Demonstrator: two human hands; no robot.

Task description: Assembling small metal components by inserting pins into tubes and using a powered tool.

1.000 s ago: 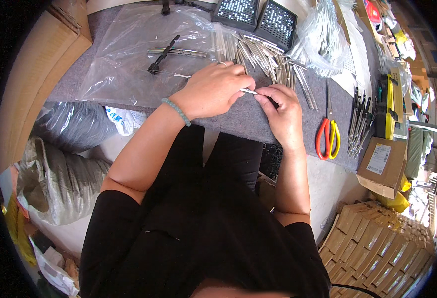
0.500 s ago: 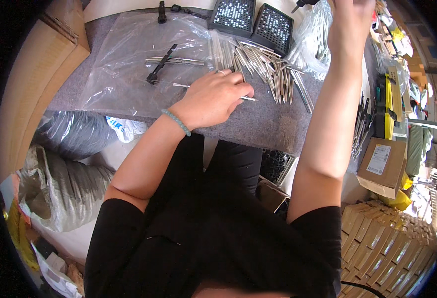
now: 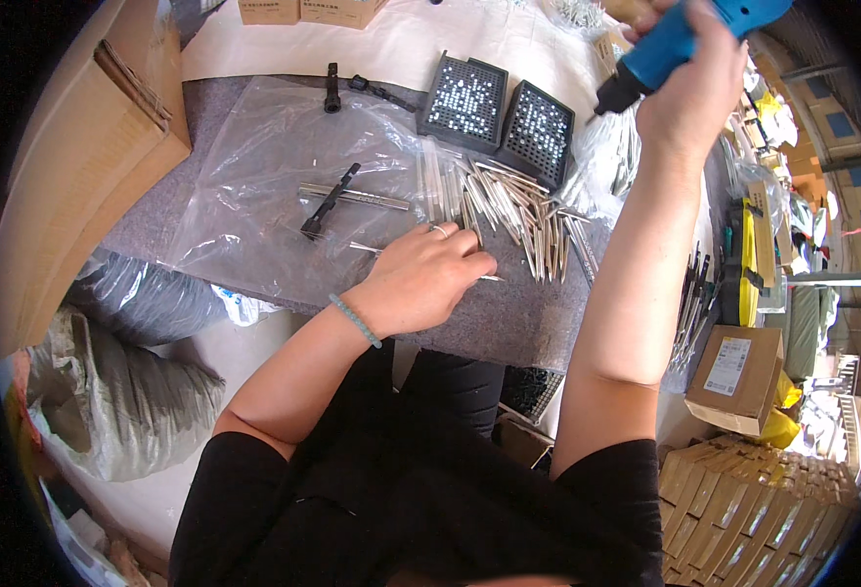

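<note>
My left hand point(image 3: 425, 279) rests low over the grey mat, closed round a thin metal rod point(image 3: 364, 248) whose two ends stick out past the fingers. Up at the right, my right hand point(image 3: 694, 103) grips a blue electric screwdriver point(image 3: 663, 49) with a black nose that points down and left. Just beyond the left hand lies a loose pile of slim metal rods point(image 3: 523, 220). Left of the pile, a black tool with a slim shaft point(image 3: 332, 201) lies across a metal bar point(image 3: 381, 199) on a clear plastic sheet point(image 3: 244, 196).
Two black perforated trays point(image 3: 501, 140) with small shiny pieces stand behind the pile. A plastic bag point(image 3: 596, 161) of rods is right of them. A large carton point(image 3: 88, 176) borders the mat at left; a smaller box point(image 3: 738, 377) stands at right.
The view has tilted up, so the table sits lower in the picture. The blue screwdriver in my right hand has come into full view. My left hand keeps its rod beside the pile.
</note>
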